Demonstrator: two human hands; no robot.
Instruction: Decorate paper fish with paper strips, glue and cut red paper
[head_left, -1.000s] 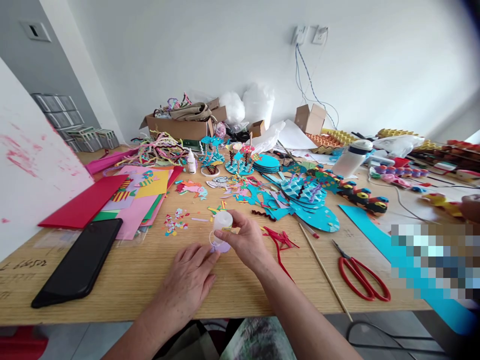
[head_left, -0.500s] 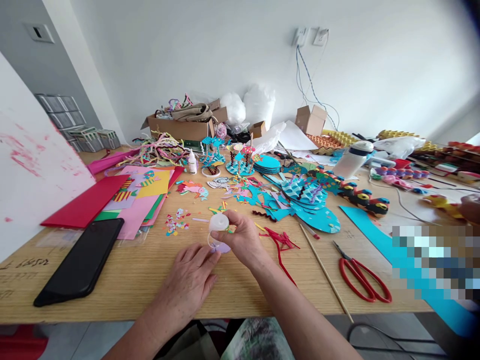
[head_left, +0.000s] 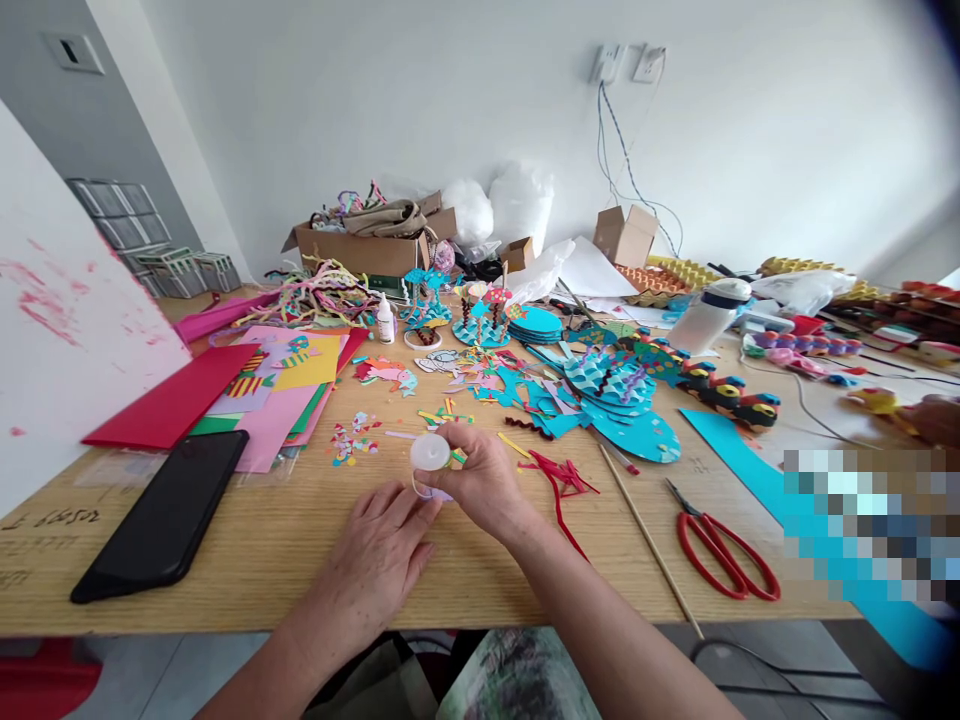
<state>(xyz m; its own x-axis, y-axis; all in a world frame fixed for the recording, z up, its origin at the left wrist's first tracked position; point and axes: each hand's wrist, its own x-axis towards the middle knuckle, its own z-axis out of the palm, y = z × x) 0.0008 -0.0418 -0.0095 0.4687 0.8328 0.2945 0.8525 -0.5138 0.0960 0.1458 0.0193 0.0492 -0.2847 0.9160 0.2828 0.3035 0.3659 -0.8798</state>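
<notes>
My right hand (head_left: 484, 482) grips a white glue bottle (head_left: 430, 452) tipped over, its round base turned up toward me. The bottle's lower end is hidden behind the fingers. Beneath it lies a small lavender paper piece (head_left: 436, 494) with a pale rounded edge. My left hand (head_left: 382, 540) rests flat on the table, fingers stretched out, with its fingertips touching the paper's near edge. Small coloured paper cutouts (head_left: 352, 440) are scattered just beyond the left hand. Red strips (head_left: 562, 475) lie right of the right hand.
A black phone (head_left: 165, 515) and coloured paper sheets (head_left: 262, 440) lie on the left. To the right are a wooden stick (head_left: 649, 540), red-handled scissors (head_left: 724, 545) and a blue paper strip (head_left: 739, 465). Another white bottle (head_left: 385, 322) stands farther back. Another person's hand (head_left: 937, 418) shows at far right.
The bottle has tilted, so its round base shows more fully, and it has shifted slightly left. My left hand stays almost still on the paper.
</notes>
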